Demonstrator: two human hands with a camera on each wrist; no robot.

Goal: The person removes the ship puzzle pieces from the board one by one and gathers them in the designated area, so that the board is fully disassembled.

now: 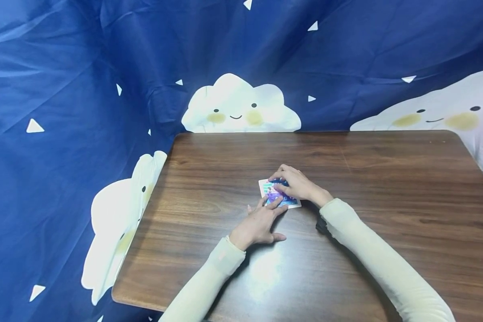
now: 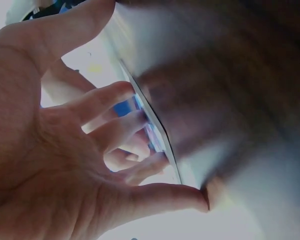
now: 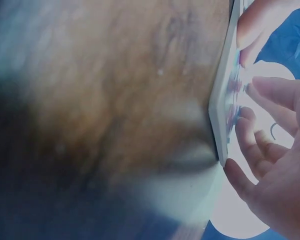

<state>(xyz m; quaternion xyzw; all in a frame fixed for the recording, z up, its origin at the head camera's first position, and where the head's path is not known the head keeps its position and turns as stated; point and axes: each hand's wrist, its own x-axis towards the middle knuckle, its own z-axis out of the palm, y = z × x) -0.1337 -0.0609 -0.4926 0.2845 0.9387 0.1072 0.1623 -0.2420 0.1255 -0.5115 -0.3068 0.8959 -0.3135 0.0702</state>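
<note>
A thin square picture board (image 1: 291, 203) with a white border and a blue, purple and pink picture lies flat on the table. My left hand (image 1: 258, 225) reaches over its near left side, fingers spread and fingertips on the picture, thumb held out to the side. From the far right my right hand (image 1: 297, 182) arches over the board, hiding part of the picture. In the right wrist view, the board (image 3: 221, 112) appears edge-on, the right hand's fingertips (image 3: 246, 115) at its face and edge. The left wrist view shows the left fingertips (image 2: 162, 159) on the board's face.
The brown wood-grain table (image 1: 209, 170) has rounded corners. Behind and to the left hangs a blue cloth (image 1: 64, 156) with white triangles and smiling clouds (image 1: 241, 105). Pale sleeves (image 1: 366, 243) cover both forearms. A black strap piece (image 1: 321, 225) shows under the right wrist.
</note>
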